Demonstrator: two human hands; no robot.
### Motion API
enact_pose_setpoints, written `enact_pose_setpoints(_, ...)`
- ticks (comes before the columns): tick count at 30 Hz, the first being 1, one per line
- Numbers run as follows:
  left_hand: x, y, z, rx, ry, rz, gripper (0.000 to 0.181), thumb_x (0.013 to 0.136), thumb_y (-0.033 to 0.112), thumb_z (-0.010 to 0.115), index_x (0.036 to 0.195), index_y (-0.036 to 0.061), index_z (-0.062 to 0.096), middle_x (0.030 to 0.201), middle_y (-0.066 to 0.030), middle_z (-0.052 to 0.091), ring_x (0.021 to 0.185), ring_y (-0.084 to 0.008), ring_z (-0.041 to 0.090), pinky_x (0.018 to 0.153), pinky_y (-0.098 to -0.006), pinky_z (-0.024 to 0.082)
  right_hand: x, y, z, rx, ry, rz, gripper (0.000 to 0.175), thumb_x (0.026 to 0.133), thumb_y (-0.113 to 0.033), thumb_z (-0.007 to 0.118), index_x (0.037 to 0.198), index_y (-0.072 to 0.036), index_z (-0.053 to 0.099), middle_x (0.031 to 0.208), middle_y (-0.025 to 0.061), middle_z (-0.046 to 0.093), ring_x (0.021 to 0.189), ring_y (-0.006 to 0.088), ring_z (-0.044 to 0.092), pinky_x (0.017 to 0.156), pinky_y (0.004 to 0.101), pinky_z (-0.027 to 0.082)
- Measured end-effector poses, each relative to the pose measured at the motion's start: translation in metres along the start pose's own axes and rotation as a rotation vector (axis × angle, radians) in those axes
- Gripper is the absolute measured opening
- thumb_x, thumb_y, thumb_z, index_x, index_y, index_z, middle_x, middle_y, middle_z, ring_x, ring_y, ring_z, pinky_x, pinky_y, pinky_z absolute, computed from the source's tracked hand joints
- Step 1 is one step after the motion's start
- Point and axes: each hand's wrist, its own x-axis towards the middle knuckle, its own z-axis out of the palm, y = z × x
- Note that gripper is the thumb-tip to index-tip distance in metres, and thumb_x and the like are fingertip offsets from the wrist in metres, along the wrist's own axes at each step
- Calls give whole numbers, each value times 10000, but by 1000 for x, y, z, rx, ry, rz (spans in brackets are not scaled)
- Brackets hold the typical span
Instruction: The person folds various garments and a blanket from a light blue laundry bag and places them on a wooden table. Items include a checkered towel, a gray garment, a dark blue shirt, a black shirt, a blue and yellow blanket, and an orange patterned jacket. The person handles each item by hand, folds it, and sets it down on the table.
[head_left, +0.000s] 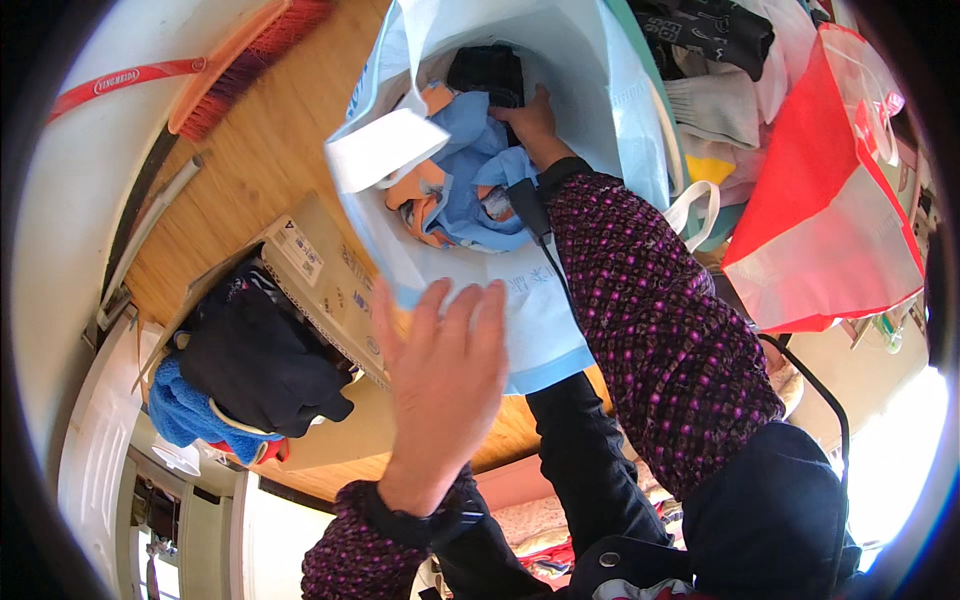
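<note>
A large white and light-blue bag (555, 322) stands wide open before me. Inside lie a blue and orange printed garment (465, 195) and a folded black cloth item (487, 73). My right hand (529, 124) reaches down into the bag, its fingers at the black item's edge; whether they grip it is hard to tell. My left hand (446, 345), fingers spread and holding nothing, is over the near left side of the bag. A black cable with a small black block (529, 210) hangs beside my right sleeve.
Left of the bag, a cardboard box (322, 289) holds dark clothes (255, 352) and a blue fleecy item (180, 405). A red-bristled broom (232, 75) lies at the upper left. Right are a red and white bag (810, 217) and a grey knitted garment (712, 109) among piled clothes.
</note>
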Motion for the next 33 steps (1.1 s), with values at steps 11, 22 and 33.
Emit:
enact_pose_setpoints(11,36,25,6,-199,-22,21,511,770,60,659,1257,30,507,1377,-183,437,1276,-415,401,1067,-539,305,-36,18,-36,649,-332,298,241,813,-264,745,890,-48,670,709,14,598,516,107,456,473,254,346)
enact_pose_setpoints(22,46,-34,-21,78,420,-24,671,762,-9,607,1400,108,435,1488,-243,284,1408,-401,201,1122,-513,178,-102,-46,4,-470,-380,-601,1018,658,-330,820,1486,-143,258,1493,236,227,1341,438,298,956,666,349)
enact_pose_setpoints(33,49,-57,-21,-553,245,-290,684,782,-104,457,1436,63,350,1426,-220,376,1301,-392,395,1077,-404,318,-127,-49,-56,-19,-598,-37,412,539,-178,777,844,79,670,828,214,675,790,305,672,695,357,515)
